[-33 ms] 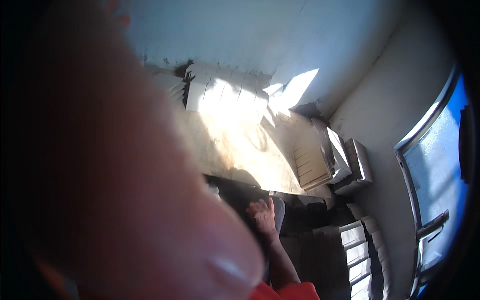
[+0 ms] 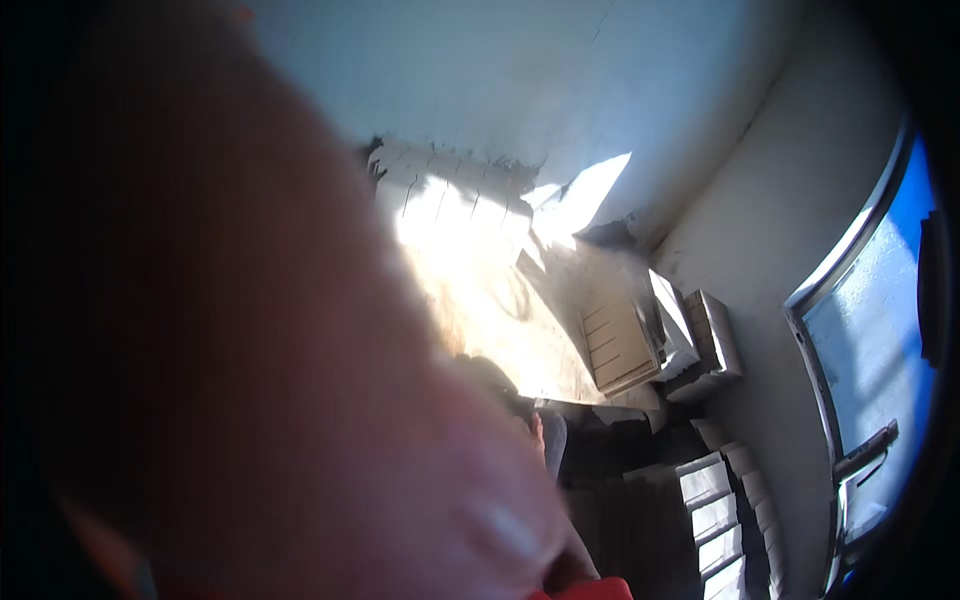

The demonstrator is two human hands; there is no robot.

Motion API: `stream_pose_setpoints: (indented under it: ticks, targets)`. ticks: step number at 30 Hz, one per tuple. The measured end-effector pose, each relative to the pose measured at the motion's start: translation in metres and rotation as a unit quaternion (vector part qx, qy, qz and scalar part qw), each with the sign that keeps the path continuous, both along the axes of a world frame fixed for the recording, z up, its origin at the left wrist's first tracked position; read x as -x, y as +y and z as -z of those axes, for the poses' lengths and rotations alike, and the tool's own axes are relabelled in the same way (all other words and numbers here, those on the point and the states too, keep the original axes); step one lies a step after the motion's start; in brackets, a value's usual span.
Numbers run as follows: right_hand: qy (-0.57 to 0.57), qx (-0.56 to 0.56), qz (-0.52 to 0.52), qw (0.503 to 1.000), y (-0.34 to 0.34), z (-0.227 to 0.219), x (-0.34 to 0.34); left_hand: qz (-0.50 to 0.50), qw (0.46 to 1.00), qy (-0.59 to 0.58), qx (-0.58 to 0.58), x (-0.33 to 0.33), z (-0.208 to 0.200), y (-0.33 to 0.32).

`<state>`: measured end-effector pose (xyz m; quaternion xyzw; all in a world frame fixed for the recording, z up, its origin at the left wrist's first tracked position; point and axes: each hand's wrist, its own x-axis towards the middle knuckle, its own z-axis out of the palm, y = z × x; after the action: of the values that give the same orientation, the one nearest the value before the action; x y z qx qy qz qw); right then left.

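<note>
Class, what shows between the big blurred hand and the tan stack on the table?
The head view shows sunlit tabletop between the blurred hand and tan stack; glare hides some detail.

Looks past a large, blurred bare finger [image 2: 340,400] close to the lens, covering much of the left. Shows a bare hand [image 2: 539,432], mostly hidden behind it, near a sunlit, pale brown tabletop [image 2: 485,320], and a red sleeve [image 2: 590,588] below. Includes a beige, line-marked block [image 2: 618,345] on the tabletop, stacked white blocks [image 2: 716,520] lower down, and a blue, pale-framed panel [image 2: 865,340] at far right.
</note>
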<state>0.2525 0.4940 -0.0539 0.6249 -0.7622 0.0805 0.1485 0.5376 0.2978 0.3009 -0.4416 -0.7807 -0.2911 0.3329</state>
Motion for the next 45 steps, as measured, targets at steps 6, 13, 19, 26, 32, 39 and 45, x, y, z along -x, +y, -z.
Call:
stream_pose_setpoints:
  ticks: [6, 13, 19, 26, 32, 39, 45]
  targets:
    - [0.015, 0.013, 0.041, 0.999, 0.042, 0.032, 0.009, 0.031, 0.998, -0.021, -0.045, 0.008, 0.027, -0.004]
    - [-0.047, 0.012, 0.008, 0.999, 0.006, -0.031, 0.003, 0.031, 0.997, 0.013, -0.070, 0.039, 0.013, -0.010]
    - [-0.162, 0.081, 0.053, 0.982, -0.008, -0.022, 0.014, -0.004, 0.990, 0.021, -0.140, 0.080, 0.007, -0.001]
    - [-0.149, 0.213, 0.321, 0.911, 0.081, -0.022, 0.113, -0.178, 0.912, -0.064, -0.363, 0.207, 0.123, 0.010]
    - [-0.428, 0.397, 0.368, 0.723, 0.135, -0.032, 0.211, -0.184, 0.773, -0.425, -0.434, 0.283, 0.300, 0.019]
    - [-0.338, 0.333, 0.416, 0.776, 0.144, -0.022, 0.297, -0.120, 0.743, -0.515, -0.411, 0.378, 0.362, 0.057]
    - [-0.394, 0.503, 0.329, 0.696, 0.120, 0.010, 0.349, -0.117, 0.768, -0.504, -0.378, 0.461, 0.364, 0.066]
